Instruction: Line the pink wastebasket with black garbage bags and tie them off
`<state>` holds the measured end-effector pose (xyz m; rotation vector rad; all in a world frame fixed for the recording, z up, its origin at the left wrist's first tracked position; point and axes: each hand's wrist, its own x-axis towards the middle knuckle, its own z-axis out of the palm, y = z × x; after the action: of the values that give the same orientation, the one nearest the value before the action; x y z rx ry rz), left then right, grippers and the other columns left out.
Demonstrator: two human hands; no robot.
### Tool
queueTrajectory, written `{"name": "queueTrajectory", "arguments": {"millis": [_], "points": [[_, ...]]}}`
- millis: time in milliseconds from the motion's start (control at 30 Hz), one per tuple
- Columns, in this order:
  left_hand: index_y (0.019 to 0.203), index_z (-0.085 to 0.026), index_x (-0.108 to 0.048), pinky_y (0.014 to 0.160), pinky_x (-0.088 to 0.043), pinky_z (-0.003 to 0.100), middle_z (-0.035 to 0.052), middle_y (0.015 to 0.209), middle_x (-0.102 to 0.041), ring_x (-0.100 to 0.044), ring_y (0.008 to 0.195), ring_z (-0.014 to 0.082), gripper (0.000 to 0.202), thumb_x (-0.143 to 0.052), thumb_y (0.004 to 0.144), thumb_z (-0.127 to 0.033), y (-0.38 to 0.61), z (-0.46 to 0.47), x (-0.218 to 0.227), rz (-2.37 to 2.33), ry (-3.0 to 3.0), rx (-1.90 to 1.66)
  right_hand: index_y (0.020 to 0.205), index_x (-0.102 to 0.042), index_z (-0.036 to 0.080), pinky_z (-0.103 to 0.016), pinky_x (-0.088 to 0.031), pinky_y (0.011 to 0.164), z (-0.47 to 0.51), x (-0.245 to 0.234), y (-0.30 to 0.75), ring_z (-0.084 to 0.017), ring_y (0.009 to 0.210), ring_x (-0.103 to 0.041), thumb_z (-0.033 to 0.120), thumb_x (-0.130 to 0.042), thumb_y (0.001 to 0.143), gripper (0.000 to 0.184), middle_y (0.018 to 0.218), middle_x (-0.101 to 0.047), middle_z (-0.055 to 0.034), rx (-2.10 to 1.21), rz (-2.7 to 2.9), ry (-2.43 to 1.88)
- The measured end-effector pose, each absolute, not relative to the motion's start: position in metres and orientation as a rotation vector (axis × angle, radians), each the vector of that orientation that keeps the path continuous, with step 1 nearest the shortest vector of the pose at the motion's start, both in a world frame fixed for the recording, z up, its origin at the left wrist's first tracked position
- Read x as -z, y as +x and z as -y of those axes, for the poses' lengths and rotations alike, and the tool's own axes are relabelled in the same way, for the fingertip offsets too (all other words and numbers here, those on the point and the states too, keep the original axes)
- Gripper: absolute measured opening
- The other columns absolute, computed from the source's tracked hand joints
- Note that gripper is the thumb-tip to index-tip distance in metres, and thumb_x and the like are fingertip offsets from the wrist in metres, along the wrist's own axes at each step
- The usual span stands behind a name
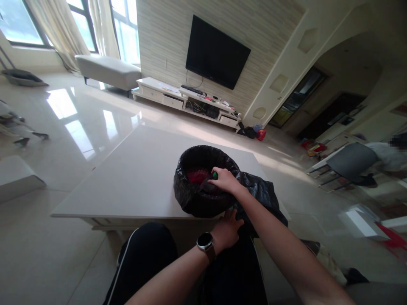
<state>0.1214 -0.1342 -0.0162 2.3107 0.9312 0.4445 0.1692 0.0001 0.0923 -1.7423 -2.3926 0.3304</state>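
A round bin [188,202] lined with a black plastic bag stands at the near edge of the white table [127,178]. Deep red material [196,175] shows inside it, alongside something dark I cannot make out. My right hand [226,181] reaches over the bin's rim, its fingers closed round a small green object [215,174] whose kind does not show. Below the rim, my left hand [227,231], with a watch [204,241] on the wrist, is by the table edge beside the bin. Its fingers look apart, and nothing shows in them.
More black plastic [262,190] spreads over the table to the bin's right. My knees [152,250] are close under the table edge. Farther off are a TV cabinet [152,94], a grey bench [108,70], a grey chair [351,159] and a person [384,154] at the right.
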Motion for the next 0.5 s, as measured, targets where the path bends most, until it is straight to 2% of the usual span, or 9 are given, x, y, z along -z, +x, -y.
{"name": "queueTrajectory", "arguments": {"millis": [67, 200, 267, 333, 433, 500], "points": [[0.129, -0.022, -0.065, 0.105, -0.054, 0.053, 0.0190, 0.155, -0.044, -0.044, 0.144, 0.0421, 0.043, -0.060, 0.086, -0.017, 0.121, 0.135, 0.017, -0.930, 2.337, -0.436, 0.100, -0.073, 0.021, -0.028, -0.048, 0.077, 0.003, -0.097, 0.168, -0.020, 0.086, -0.068, 0.032, -0.080, 0.083, 0.022, 0.092, -0.076, -0.0043, -0.349, 2.404, -1.712], [0.120, -0.020, -0.067, 0.101, -0.056, 0.050, 0.0188, 0.147, -0.051, -0.050, 0.137, 0.0399, 0.035, -0.060, 0.086, -0.017, 0.120, 0.135, 0.017, -0.930, 2.358, -0.430, 0.113, -0.070, 0.019, -0.031, -0.051, 0.080, 0.034, -0.134, 0.189, -0.017, 0.079, -0.066, 0.033, -0.067, 0.091, 0.026, 0.109, -0.076, -0.0075, -0.304, 2.221, -1.632], [0.114, -0.019, -0.068, 0.100, -0.056, 0.048, 0.0176, 0.141, -0.055, -0.054, 0.131, 0.0379, 0.030, -0.059, 0.086, -0.017, 0.118, 0.135, 0.017, -0.924, 2.341, -0.407, 0.111, -0.070, 0.019, -0.033, -0.053, 0.077, 0.064, -0.153, 0.214, -0.016, 0.071, -0.065, 0.038, -0.067, 0.090, 0.028, 0.106, -0.076, -0.0073, -0.289, 2.063, -1.624], [0.116, -0.020, -0.067, 0.100, -0.056, 0.048, 0.0166, 0.139, -0.057, -0.055, 0.129, 0.0369, 0.031, -0.059, 0.086, -0.016, 0.116, 0.134, 0.016, -0.913, 2.322, -0.396, 0.108, -0.071, 0.020, -0.033, -0.055, 0.076, 0.104, -0.158, 0.248, -0.018, 0.075, -0.067, 0.044, -0.064, 0.091, 0.030, 0.102, -0.075, -0.0075, -0.273, 1.963, -1.653], [0.124, -0.021, -0.065, 0.104, -0.054, 0.048, 0.0154, 0.139, -0.057, -0.055, 0.130, 0.0353, 0.038, -0.059, 0.087, -0.016, 0.111, 0.132, 0.018, -0.908, 2.326, -0.406, 0.110, -0.071, 0.022, -0.036, -0.058, 0.079, 0.180, -0.123, 0.299, -0.023, 0.085, -0.071, 0.047, -0.060, 0.092, 0.033, 0.103, -0.074, -0.0086, -0.367, 1.896, -1.846], [0.127, -0.021, -0.063, 0.104, -0.053, 0.045, 0.0145, 0.137, -0.058, -0.057, 0.129, 0.0335, 0.040, -0.059, 0.087, -0.015, 0.107, 0.131, 0.018, -0.902, 2.342, -0.423, 0.114, -0.073, 0.023, -0.037, -0.061, 0.085, 0.240, -0.074, 0.319, -0.026, 0.099, -0.074, 0.049, -0.057, 0.091, 0.038, 0.116, -0.074, -0.0114, -0.496, 1.839, -2.004]]}}
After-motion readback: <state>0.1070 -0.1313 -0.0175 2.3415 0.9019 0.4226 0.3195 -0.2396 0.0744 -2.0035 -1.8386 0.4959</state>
